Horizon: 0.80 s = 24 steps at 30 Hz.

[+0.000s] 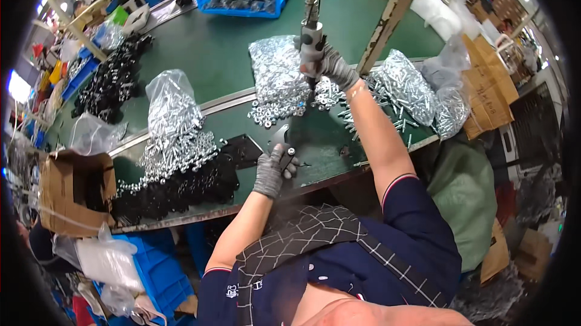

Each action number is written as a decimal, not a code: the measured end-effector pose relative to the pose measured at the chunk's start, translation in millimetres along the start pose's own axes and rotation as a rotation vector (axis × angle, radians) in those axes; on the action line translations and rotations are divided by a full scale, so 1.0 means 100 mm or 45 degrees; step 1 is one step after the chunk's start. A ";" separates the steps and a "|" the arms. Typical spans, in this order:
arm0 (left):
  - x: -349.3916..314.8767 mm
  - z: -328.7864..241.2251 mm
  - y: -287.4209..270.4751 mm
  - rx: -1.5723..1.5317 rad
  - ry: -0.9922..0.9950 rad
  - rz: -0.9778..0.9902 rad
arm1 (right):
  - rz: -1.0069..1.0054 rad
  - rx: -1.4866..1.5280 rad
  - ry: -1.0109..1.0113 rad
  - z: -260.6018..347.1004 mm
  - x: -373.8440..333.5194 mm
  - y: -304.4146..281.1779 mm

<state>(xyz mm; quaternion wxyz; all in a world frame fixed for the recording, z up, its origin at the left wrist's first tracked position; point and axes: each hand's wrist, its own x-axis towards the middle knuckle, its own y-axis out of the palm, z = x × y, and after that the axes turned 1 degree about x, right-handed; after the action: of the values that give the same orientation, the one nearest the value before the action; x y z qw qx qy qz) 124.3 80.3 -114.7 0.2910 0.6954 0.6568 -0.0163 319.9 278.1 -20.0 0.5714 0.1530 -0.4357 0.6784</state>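
While the right hand (336,67) grips the power driver (311,48) and the left hand (270,172) holds a metal part (281,136), off-axis contact could make either slip.

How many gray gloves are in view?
2: one on the left hand, holding a metal part; one on the right hand, gripping the driver. Others may be hidden.

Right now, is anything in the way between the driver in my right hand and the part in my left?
Nothing visible stands between the driver in your right hand and the metal part in your left hand. Loose fasteners on the bench show on either side of the driver's tip.
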 end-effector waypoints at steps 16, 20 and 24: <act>0.06 0.04 0.00 -0.127 -0.089 -0.054 | -0.074 1.076 0.350 1.37 -0.63 0.45; 0.02 0.01 0.04 -0.178 -0.085 -0.039 | -0.067 1.342 0.473 1.34 -0.67 0.47; 0.03 0.05 0.03 -0.163 -0.058 -0.065 | -0.050 1.166 0.430 1.31 -0.75 0.57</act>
<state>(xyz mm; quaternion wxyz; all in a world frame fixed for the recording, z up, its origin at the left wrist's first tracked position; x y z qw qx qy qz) 129.0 81.4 -119.4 0.3491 0.6579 0.6673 0.0026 252.9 131.9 -21.4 0.5209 0.2846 0.0093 0.8047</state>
